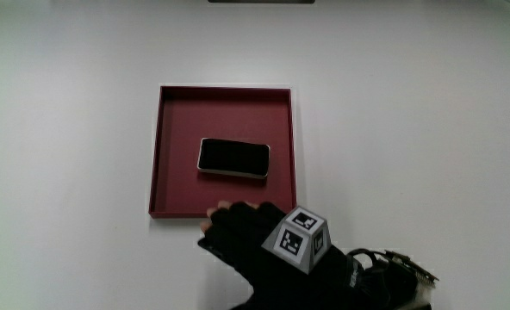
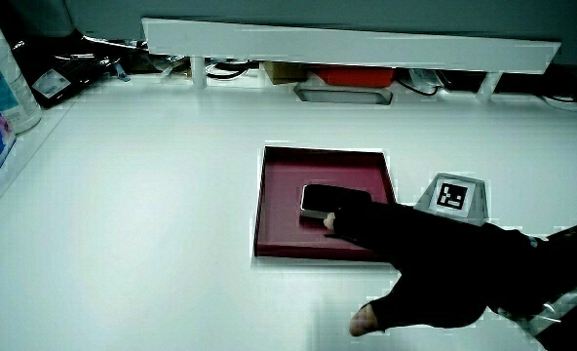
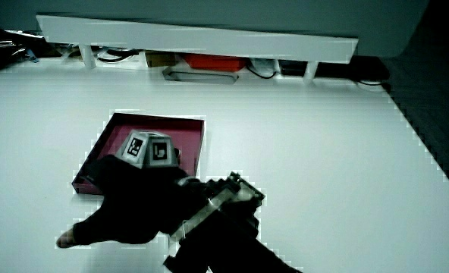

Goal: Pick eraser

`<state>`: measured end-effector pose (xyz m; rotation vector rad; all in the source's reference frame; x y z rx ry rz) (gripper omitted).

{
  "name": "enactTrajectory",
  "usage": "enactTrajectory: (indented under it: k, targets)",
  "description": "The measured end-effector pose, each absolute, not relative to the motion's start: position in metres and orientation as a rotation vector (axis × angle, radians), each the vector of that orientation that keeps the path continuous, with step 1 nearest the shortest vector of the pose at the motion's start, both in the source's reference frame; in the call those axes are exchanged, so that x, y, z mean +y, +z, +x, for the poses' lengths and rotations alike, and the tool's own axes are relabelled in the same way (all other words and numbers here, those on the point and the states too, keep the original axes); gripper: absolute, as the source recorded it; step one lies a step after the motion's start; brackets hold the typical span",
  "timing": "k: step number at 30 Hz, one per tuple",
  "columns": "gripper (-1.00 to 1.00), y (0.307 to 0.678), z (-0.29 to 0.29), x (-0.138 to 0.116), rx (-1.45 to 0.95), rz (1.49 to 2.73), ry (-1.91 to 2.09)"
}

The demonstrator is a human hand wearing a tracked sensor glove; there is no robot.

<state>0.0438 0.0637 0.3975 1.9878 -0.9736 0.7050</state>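
Note:
The eraser [image 1: 233,158], a black block with a pale rim, lies flat in the middle of a shallow dark red tray [image 1: 173,112]. The gloved hand [image 1: 246,232] is at the tray's edge nearest the person, with its fingertips reaching over that rim toward the eraser. The fingers are spread and hold nothing. A patterned cube [image 1: 300,239] sits on the hand's back. In a side view the fingertips come close to the eraser [image 2: 327,198] inside the tray [image 2: 279,195], with the thumb splayed out from the hand [image 2: 415,263]. In a side view the hand [image 3: 133,201] hides the eraser.
A low white partition [image 2: 347,44] runs along the table's edge farthest from the person, with a red box [image 2: 357,75] and a grey tray [image 2: 342,95] under it. A white container [image 2: 1,78] stands at the table's edge.

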Motion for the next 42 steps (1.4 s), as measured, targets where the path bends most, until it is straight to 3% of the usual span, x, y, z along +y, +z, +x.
enactTrajectory:
  k: [2, 4, 5, 6, 11, 20, 30, 42]
  targets:
    - [0.00, 0.388, 0.041, 0.055, -0.950, 1.943, 0.692]
    - [0.00, 0.381, 0.040, 0.046, -0.958, 2.008, 0.670]
    - [0.00, 0.399, 0.042, 0.048, -0.985, 2.063, 0.710]
    - [0.00, 0.385, 0.039, 0.041, -0.940, 2.012, 0.686]
    - [0.00, 0.382, 0.037, 0.021, -0.943, 2.127, 0.684]
    - [0.00, 0.413, 0.044, -0.011, -0.805, 2.221, 0.800]
    - [0.00, 0.452, 0.050, -0.040, -0.611, 2.195, 0.831]
    - [0.00, 0.506, 0.041, -0.047, -0.471, 2.158, 0.746]
